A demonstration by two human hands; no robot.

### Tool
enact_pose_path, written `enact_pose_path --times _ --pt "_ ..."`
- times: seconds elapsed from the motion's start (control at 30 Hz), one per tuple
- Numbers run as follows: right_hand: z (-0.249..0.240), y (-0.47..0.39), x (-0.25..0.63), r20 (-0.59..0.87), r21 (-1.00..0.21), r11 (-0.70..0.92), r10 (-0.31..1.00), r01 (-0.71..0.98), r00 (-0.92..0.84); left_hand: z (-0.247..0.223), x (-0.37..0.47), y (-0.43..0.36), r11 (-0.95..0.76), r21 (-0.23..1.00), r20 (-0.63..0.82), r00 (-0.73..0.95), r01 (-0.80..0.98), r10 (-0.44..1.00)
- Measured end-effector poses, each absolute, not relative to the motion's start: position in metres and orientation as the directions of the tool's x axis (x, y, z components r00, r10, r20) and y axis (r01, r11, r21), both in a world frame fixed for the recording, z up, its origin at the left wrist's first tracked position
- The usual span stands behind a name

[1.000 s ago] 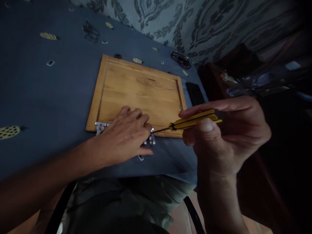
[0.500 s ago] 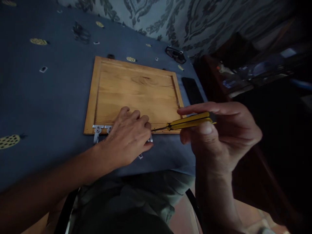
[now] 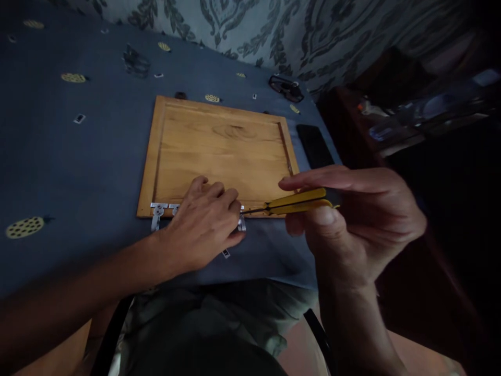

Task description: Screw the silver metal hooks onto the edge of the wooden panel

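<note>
A wooden cabinet door panel (image 3: 219,156) with a raised frame lies flat before me. Metal hinges (image 3: 157,210) sit along its near edge, at the left end. My left hand (image 3: 201,222) rests over that edge with curled fingers, closed about another metal hinge (image 3: 242,224), which shows only in part past the fingertips and thumb. My right hand (image 3: 352,224) grips a yellow-and-black screwdriver (image 3: 299,201) by its handle between thumb and fingers. The thin shaft points left, and its tip meets the hinge beside my left fingers.
The panel lies on a blue tablecloth (image 3: 105,156) with pineapple prints. Behind it are dark-framed glasses (image 3: 286,89), a dark object (image 3: 135,61) and a small dark piece (image 3: 180,95). A black phone (image 3: 314,146) lies to the right. A patterned curtain (image 3: 242,31) hangs at the back.
The screwdriver has shifted slightly left, and its handle has turned a little in my right fingers. My left hand keeps its place on the hinge. The whole view has moved slightly.
</note>
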State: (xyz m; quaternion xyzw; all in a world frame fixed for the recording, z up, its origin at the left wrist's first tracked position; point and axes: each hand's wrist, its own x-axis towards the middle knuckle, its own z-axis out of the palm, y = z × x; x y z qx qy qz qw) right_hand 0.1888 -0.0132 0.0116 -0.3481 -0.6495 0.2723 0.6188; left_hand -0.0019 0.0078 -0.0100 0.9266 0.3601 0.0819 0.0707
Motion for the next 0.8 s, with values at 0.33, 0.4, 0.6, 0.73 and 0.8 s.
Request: enact_pose_path --times 0.33,0.4,0.6,0.73,0.8 --pt "0.015 -0.018 0.190 0.528 -0.847 0.523 0.848 0.099 0.039 -0.013 -0.003 0.006 -0.740 0.169 0.175 0.719 0.651 0.672" --pt "0.014 -0.020 0.192 0.529 -0.843 0.525 0.848 0.116 0.007 -0.014 -0.004 0.005 -0.737 0.171 0.193 0.711 0.654 0.676" --pt "0.011 -0.020 0.193 0.560 -0.826 0.552 0.827 0.116 0.051 -0.014 -0.004 0.005 -0.728 0.189 0.163 0.710 0.659 0.685" --pt "0.011 -0.019 0.194 0.562 -0.824 0.555 0.826 0.113 0.036 -0.011 -0.003 0.006 -0.717 0.195 0.129 0.707 0.669 0.695" --pt "0.010 -0.019 0.196 0.584 -0.809 0.579 0.811 0.102 0.028 -0.009 -0.003 0.006 -0.707 0.199 0.122 0.699 0.679 0.705"
